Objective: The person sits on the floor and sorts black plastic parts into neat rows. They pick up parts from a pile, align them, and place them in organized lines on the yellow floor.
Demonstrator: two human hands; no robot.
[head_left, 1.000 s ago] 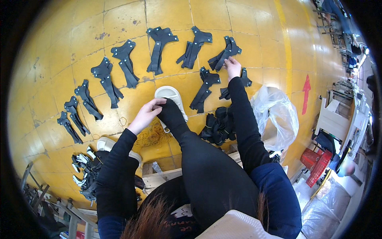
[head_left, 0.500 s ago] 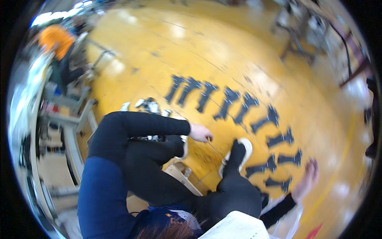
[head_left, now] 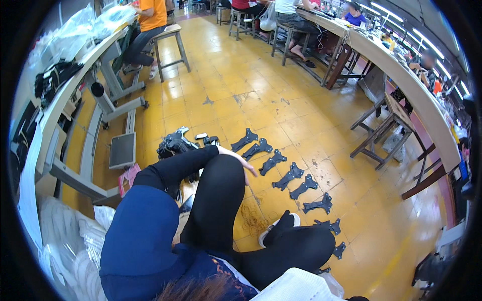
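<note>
My left hand (head_left: 243, 160) rests by my raised left knee, its fingers stretched out and nothing visible in them. My right hand is out of the picture. On the yellow floor, several flat black pieces (head_left: 289, 176), shaped wider at one end and dotted with small shiny studs, lie in a curved row from ahead of my left hand round to my right knee. That knee hides part of the row's near end. Left of my hand sits a heap of black and white pieces (head_left: 176, 144). Thin brown bands (head_left: 252, 216) lie loose between my legs.
A long worktable (head_left: 411, 75) with a wooden stool (head_left: 394, 118) runs along the right. At left stand another table (head_left: 75, 83), a grey pedal (head_left: 122, 150) and clear plastic bags (head_left: 63, 236). People sit on stools farther off; one wears orange (head_left: 152, 14).
The view has tilted up toward the room. My left hand has drawn back to my knee, and a thin strand no longer shows at its fingers. My right hand has left the picture.
</note>
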